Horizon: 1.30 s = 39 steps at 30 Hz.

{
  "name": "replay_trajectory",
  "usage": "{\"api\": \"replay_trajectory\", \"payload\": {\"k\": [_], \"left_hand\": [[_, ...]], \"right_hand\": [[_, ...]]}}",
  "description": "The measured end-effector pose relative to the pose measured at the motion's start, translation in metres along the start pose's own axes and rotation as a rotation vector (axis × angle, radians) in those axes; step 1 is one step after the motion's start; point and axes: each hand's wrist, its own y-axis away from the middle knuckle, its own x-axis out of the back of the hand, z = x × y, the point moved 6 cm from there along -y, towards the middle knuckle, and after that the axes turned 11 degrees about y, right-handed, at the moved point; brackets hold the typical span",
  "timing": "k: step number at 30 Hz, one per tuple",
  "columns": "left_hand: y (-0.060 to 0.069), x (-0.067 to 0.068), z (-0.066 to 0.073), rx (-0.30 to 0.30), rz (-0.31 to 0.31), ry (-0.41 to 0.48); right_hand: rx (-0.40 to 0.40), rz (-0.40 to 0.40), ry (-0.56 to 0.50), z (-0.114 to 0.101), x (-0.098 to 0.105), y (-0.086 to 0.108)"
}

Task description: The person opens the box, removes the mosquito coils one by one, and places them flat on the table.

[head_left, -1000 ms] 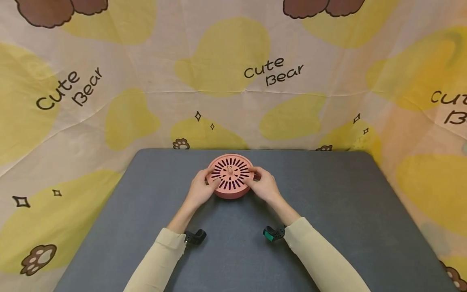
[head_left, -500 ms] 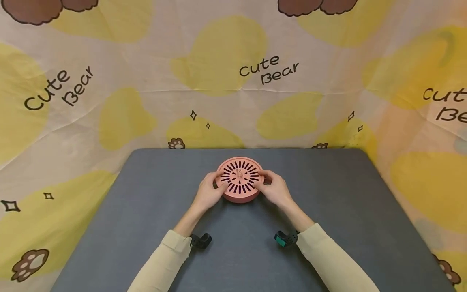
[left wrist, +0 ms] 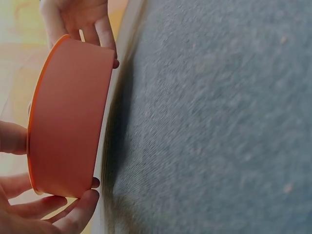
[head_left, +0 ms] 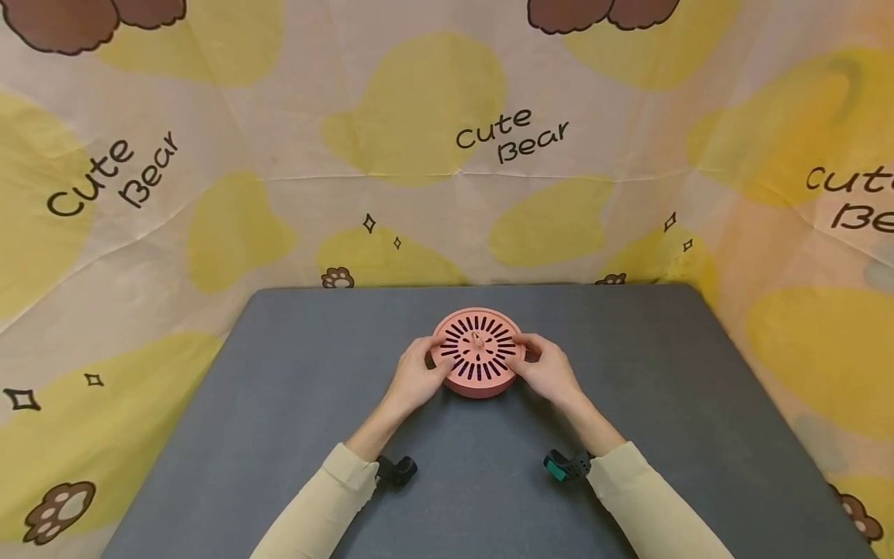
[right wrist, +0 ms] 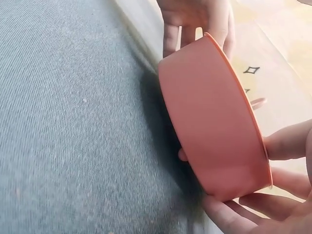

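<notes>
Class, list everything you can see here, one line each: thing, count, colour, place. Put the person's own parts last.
Table: 1, grey, lower middle of the head view
Printed cloth: number of pieces unclear, cream and yellow with "Cute Bear" lettering, behind and beside the table
Round container: 1, pink, toward the table's far edge
Slotted top: 1, pink with dark slots, on the container
Upright piece: 1, pink, centre of the slotted top
Wrist devices: 2, black, one per wrist, the right one green-patched
Sleeves: 2, pale cream, on both arms
Left hand: 1, bare, gripping the container's left side
Right hand: 1, bare, gripping its right side
</notes>
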Motion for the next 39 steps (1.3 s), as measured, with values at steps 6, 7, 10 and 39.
{"api": "replay_trajectory", "payload": {"k": [6,7,10,39], "left_hand": [[0.001,-0.006,-0.001,0.021,-0.015,-0.024],[0.002,-0.007,-0.001,0.026,-0.017,-0.015],[0.003,-0.008,-0.004,0.025,-0.023,-0.006],[0.000,-0.008,-0.009,0.036,-0.117,-0.033]], "right_hand": [[-0.009,-0.019,0.009,0.005,0.004,0.004],[-0.012,-0.024,0.007,0.005,0.004,0.005],[-0.020,-0.038,-0.009,0.008,0.002,0.007],[0.171,0.066,0.130,-0.028,0.042,0.001]]}}
